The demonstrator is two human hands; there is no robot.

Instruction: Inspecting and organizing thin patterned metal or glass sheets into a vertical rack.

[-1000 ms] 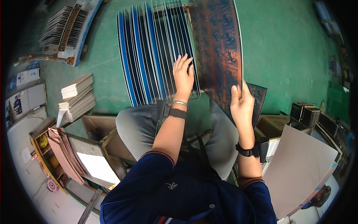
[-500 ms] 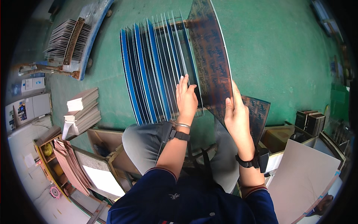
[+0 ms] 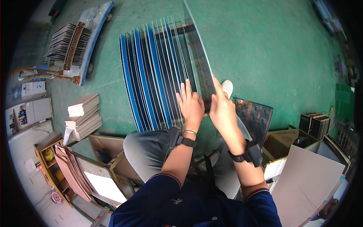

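A row of thin upright panels (image 3: pixel 150 75), dark with some blue faces, stands in a rack (image 3: pixel 174 31) before my knees. My left hand (image 3: pixel 191 106) lies with fingers spread on the edges of the panels toward the row's right end. At that end my right hand (image 3: pixel 224 111) grips the near edge of a large dark panel (image 3: pixel 199 53), thumb on one side and fingers on the other. This panel stands nearly edge-on, close beside the row; its lower edge is hidden. A separate copper-and-dark patterned panel (image 3: pixel 254 117) leans to the right of my right forearm.
At the far left a blue-edged cart (image 3: pixel 94 38) carries another rack of panels (image 3: pixel 62 45). A stack of pale boards (image 3: pixel 84 113) is at the left. Brown sheets (image 3: pixel 72 170) stand lower left. A large grey board (image 3: pixel 308 181) sits at the lower right, near a yellow box (image 3: pixel 281 142).
My right hand has moved left with the panel, which has turned from showing its patterned face to nearly edge-on. The left hand's fingers have spread further. A white shoe has come into view.
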